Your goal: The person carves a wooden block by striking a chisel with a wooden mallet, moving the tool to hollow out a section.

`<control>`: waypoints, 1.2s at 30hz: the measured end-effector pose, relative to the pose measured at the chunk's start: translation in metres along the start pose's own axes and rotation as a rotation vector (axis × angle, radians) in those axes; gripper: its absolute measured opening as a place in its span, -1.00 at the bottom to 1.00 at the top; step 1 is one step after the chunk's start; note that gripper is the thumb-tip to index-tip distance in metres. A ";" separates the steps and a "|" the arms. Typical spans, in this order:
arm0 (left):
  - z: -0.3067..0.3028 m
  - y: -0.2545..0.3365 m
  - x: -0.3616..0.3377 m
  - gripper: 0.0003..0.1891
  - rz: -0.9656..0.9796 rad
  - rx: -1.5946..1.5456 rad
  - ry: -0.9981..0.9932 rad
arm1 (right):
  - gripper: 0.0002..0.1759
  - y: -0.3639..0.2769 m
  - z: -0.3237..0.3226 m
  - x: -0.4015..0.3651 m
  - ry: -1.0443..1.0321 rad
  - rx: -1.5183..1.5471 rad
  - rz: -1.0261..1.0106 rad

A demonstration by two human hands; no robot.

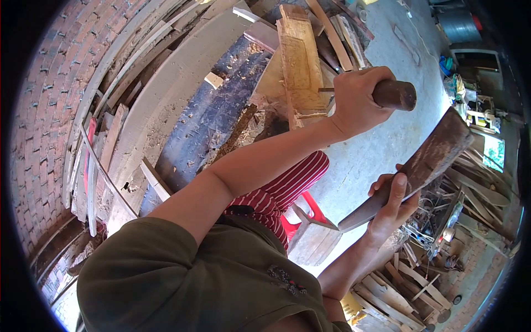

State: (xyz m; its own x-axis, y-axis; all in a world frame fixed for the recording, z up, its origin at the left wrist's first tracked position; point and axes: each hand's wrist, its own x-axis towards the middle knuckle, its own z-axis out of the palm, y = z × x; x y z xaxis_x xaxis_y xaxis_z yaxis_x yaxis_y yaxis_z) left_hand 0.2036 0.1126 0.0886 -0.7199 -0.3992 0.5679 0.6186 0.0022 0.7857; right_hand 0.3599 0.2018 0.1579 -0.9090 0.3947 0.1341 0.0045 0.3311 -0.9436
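Note:
My left hand [362, 97] is closed round the thick dark wooden handle [399, 95] of a hand tool. A thin metal shaft [326, 89] shows on the far side of that fist; its tip is hard to make out against the wood behind. My right hand [394, 205] grips a dark brown wooden club [437, 146], broad and flat at its upper end and narrower toward my lap. The thumb lies along its near face. Beyond my left hand lies a yellowish timber piece [301, 61] with a recess cut in its face.
Wood shavings and a pale offcut [214, 80] lie on a dark blue surface [204, 110]. Long planks [149, 105] lean along the brick wall [55, 94]. Under my lap are a red plastic stool [315, 207] and a grey wooden block [314, 243]. Scrap wood [398, 290] lies at lower right.

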 end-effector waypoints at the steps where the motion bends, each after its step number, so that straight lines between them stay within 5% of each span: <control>1: 0.000 -0.001 0.000 -0.74 -0.001 0.005 -0.001 | -0.45 0.004 0.003 0.000 0.012 0.013 0.006; 15: 0.003 -0.002 -0.001 -0.75 -0.003 0.024 -0.026 | -0.41 0.001 0.002 0.007 0.032 0.003 0.018; 22: 0.011 0.001 -0.008 -0.75 0.039 0.046 -0.049 | -0.41 -0.028 0.005 0.015 0.177 0.215 -0.214; 24: 0.013 0.002 -0.013 -0.75 0.049 0.091 -0.090 | -0.46 -0.011 0.000 0.023 0.070 -0.185 0.022; 25: 0.013 0.002 -0.017 -0.75 0.051 0.082 -0.093 | -0.50 -0.016 0.004 0.027 -0.065 -0.127 0.081; 30: 0.009 -0.005 -0.016 -0.76 0.025 0.101 -0.078 | -0.59 -0.024 -0.003 0.021 0.046 0.058 -0.163; 32: 0.008 -0.005 -0.016 -0.76 0.039 0.094 -0.082 | -0.60 -0.008 -0.005 0.021 0.056 -0.088 -0.204; 33: 0.007 -0.004 -0.015 -0.75 0.017 0.093 -0.096 | -0.55 -0.016 0.014 0.021 0.177 -0.345 0.070; 34: 0.006 -0.003 -0.016 -0.75 -0.004 0.096 -0.112 | -0.66 -0.015 0.010 0.024 -0.065 -0.174 0.063; 36: 0.009 -0.007 -0.010 -0.76 -0.012 0.123 -0.094 | -0.65 -0.015 0.008 0.024 0.022 -0.194 -0.002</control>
State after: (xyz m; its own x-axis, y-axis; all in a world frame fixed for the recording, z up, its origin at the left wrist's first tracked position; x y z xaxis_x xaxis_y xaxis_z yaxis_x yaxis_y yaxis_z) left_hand 0.2038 0.1250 0.0791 -0.7569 -0.3127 0.5739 0.5705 0.1122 0.8136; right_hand 0.3349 0.1993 0.1732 -0.9000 0.4112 0.1448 0.0844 0.4901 -0.8676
